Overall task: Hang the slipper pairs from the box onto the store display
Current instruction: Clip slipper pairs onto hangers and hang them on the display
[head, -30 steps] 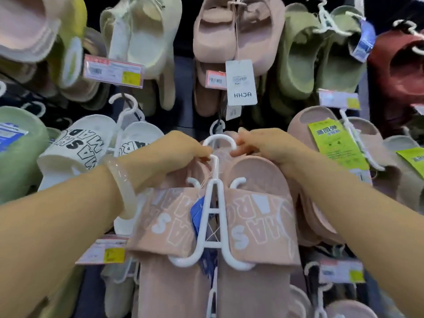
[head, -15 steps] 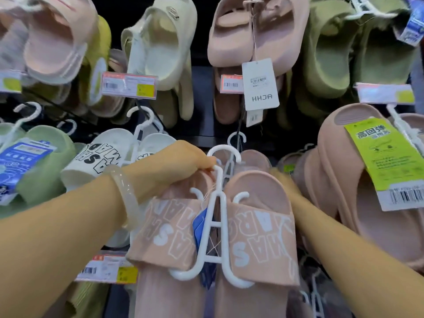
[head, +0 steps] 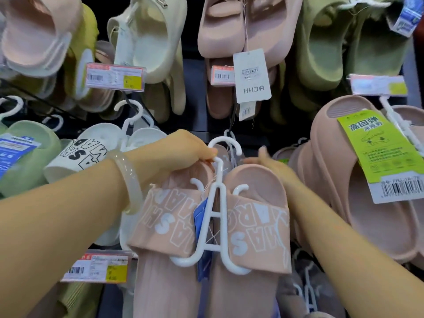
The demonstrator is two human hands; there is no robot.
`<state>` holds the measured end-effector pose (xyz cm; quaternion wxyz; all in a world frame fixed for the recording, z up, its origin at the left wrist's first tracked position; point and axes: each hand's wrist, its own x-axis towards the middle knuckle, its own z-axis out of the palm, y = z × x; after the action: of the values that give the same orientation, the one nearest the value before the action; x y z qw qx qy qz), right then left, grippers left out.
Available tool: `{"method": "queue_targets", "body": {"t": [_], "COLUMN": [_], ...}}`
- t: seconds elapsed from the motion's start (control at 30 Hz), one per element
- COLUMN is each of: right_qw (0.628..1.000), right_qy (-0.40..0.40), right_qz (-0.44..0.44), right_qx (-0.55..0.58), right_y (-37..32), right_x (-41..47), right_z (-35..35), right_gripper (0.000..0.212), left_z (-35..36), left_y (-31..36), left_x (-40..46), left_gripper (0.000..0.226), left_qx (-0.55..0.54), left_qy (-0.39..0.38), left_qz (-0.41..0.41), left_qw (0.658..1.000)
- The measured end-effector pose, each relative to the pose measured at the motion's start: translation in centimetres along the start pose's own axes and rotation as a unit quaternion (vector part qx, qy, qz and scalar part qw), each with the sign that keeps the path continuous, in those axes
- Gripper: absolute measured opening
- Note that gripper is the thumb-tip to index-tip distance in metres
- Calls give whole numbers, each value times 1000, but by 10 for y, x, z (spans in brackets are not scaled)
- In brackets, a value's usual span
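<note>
Left hand (head: 181,154) pinches the hanger (head: 216,203) neck carrying the pink slippers (head: 257,226); right hand (head: 270,164), fingers relaxed, reaches behind them.

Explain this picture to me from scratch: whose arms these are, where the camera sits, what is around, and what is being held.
There is no machine here. The two bare arms belong to a person, and the single picture comes from a wide-angle camera worn on that person's head, looking forward and down. In front is a shop display wall hung with foam slippers in pink, cream and green, with price labels between them. The left hand, with a pale translucent bangle on its wrist, grips the neck of a white plastic hanger. That hanger carries a pair of pink slippers with white lettering. The right hand reaches behind the pair with relaxed fingers, holding nothing that can be seen.
</note>
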<state>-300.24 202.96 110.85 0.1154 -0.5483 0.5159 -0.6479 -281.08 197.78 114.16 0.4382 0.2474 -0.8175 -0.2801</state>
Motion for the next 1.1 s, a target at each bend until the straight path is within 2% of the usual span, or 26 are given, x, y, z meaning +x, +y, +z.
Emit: {"method": "queue_targets", "body": {"t": [0.07, 0.13, 0.23, 0.3, 0.37, 0.4, 0.5, 0.6, 0.77, 0.93, 1.1], "right_qw": [995, 993, 983, 974, 984, 988, 989, 984, 978, 976, 977], "right_qy": [4, 25, 128, 135, 97, 88, 107, 143, 183, 192, 166], "right_qz": [6, -24, -129, -171, -136, -115, -92, -99, -97, -82, -25], "right_qx": [97, 116, -11, -65, -65, -60, -39, -27, -39, -69, -129], "right_y": [-16, -27, -27, -27, -27, -27, -34, -41, -55, -63, -51], "right_x": [-1, -17, -25, -28, -27, -24, -19, -8, 12, 29, 35], "right_z": [-9, -15, -14, -15, -18, -21, -25, -28, -32, -29, -27], "right_gripper": [64, 70, 57, 51, 66, 65, 44, 33, 9, 18, 21], "left_z": [-3, -5, -5, -4, -1, 2, 7, 9, 7, 5, 15], "left_y": [7, 15, 29, 37, 42, 44, 49, 55, 62, 57, 34], "left_x": [5, 10, 18, 23, 28, 30, 39, 49, 73, 90, 100], "left_gripper": [27, 26, 22, 21, 19, 19, 28, 34, 22, 18, 28], "left_qx": [-26, -57, -106, -128, -121, -113, -92, -76, -110, -92, -94], "left_qy": [8, 13, 51, 69, 71, 72, 76, 75, 94, 108, 66], "left_qz": [-4, -8, 3, 16, 39, 49, 67, 79, 81, 65, 16], "left_qw": [1000, 998, 993, 989, 989, 990, 991, 991, 986, 988, 993]}}
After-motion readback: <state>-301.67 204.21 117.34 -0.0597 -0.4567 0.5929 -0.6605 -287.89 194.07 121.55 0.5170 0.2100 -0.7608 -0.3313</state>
